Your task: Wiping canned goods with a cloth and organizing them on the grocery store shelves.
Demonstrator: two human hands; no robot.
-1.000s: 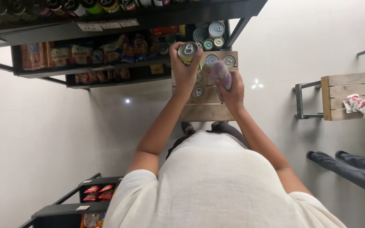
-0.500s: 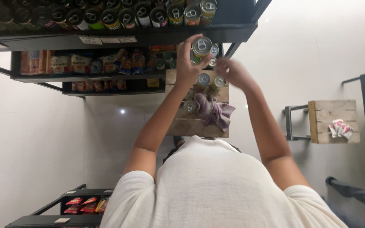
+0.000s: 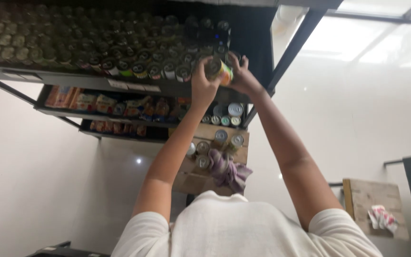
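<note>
- Both arms now reach higher than a moment ago: the can has risen from over the wooden crate to the front edge of the upper shelf (image 3: 120, 84), and the purple cloth no longer sits in the right hand.
- Rows of dark cans (image 3: 96, 47) fill that upper shelf back to front; the gap at its right end, beside the slanted black upright (image 3: 291, 52), is where the hands meet.
- On the lower shelf (image 3: 72, 112), packets in orange and red wrappers (image 3: 115, 107) line the front edge.
- The wooden crate (image 3: 215, 162) below carries more cans (image 3: 210, 147) with silver lids, and the purple cloth (image 3: 229, 171) lies on its near right corner.
- The left hand (image 3: 204, 85) is wrapped around the near side of the can.
- The right hand (image 3: 243, 76) cups the far side, fingers curled around it.
- The can (image 3: 220, 70), green and yellow on its label, is tilted on its side between both palms, just at the shelf's front edge.
</note>
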